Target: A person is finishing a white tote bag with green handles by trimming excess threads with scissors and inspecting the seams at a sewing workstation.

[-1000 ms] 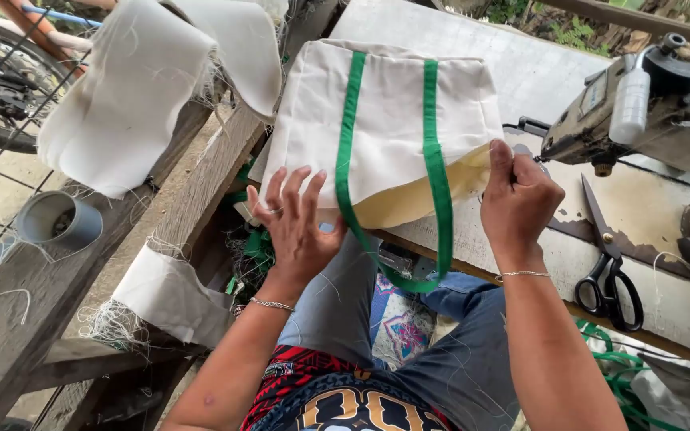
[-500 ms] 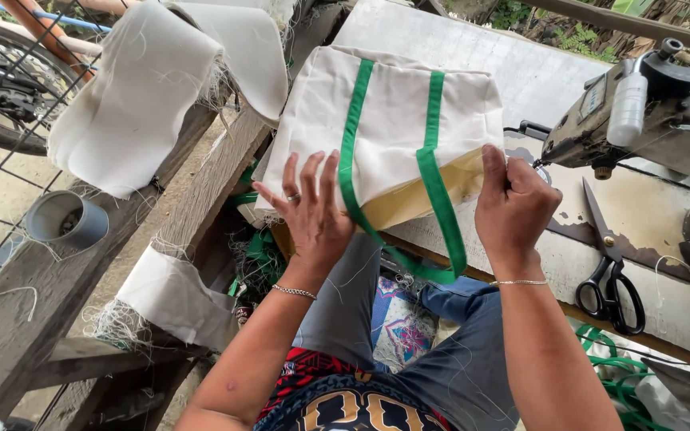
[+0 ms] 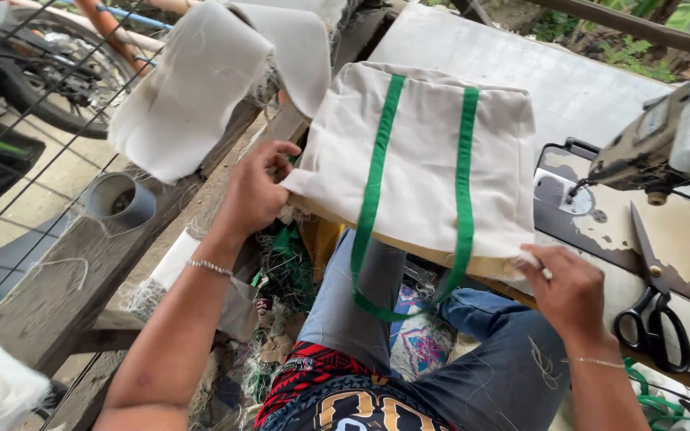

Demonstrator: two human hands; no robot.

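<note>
We saw the cream bag [image 3: 425, 160] with green straps [image 3: 463, 175] lying on the table [image 3: 584, 88], left of the sewing machine [image 3: 664, 136]. The left hand [image 3: 253, 191] pinched its near left corner; the right hand [image 3: 569, 287] gripped its near right corner. Scissors [image 3: 652, 303] lay just below the machine.

- The left hand [image 3: 253, 191] is sliding off the face of the cream bag [image 3: 425, 160] and is now pinching its near-left corner.
- The right hand [image 3: 570, 291] is dropping from the bag's right edge down to the near-right corner.
- The bag is getting pulled out wide and flat between both hands.
- The green strap loop [image 3: 393, 307] is now hanging lower, over the lap.
</note>
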